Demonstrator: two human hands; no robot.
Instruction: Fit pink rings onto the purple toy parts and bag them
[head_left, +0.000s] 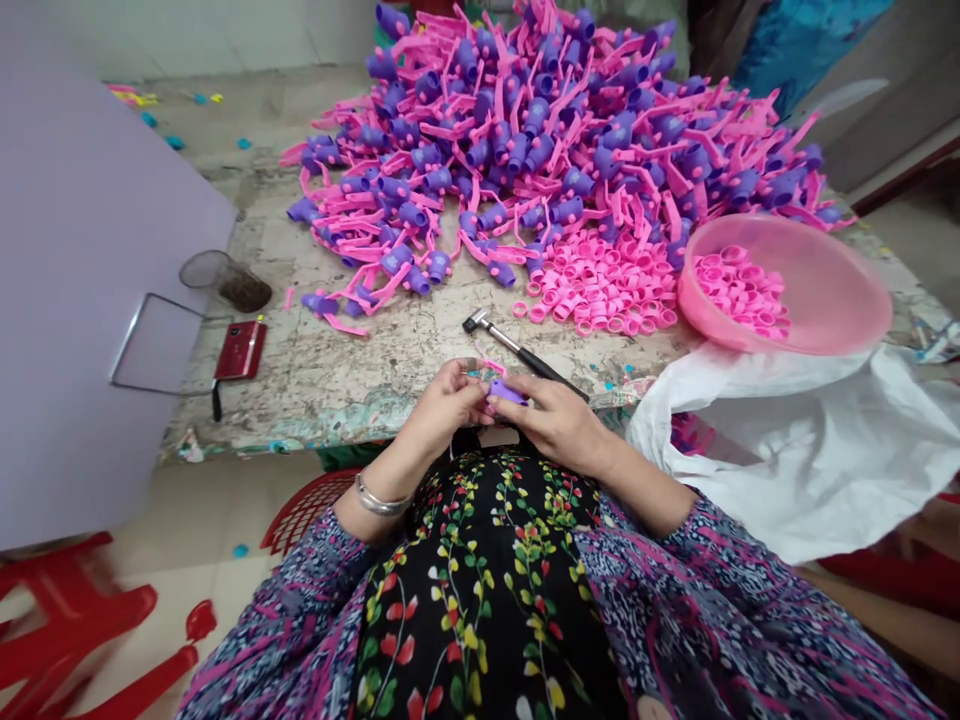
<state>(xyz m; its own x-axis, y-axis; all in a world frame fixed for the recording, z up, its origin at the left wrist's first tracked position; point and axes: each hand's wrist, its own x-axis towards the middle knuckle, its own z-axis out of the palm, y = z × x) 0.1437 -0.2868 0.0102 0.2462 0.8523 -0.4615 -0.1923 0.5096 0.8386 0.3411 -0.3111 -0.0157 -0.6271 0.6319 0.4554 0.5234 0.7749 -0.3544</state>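
Note:
Close to my body, at the table's front edge, my left hand (455,397) and my right hand (559,420) meet around one small piece. It is a purple plastic tube part (508,391) with a pink plastic strip (493,366) sticking out at its upper left. Both hands have their fingers closed on it, and the fingers cover part of it. Just beyond lies a small hammer (517,347) with a black grip, its handle end near my right hand. Farther back is a large heap of purple-and-pink plastic pieces (517,150).
Loose pink rings (600,285) lie in front of the heap, with more in a pink bowl (832,290). A white sack (810,460) hangs at the right front edge. On the left are a red phone (240,350), a glass (244,288) and a lilac panel (97,270).

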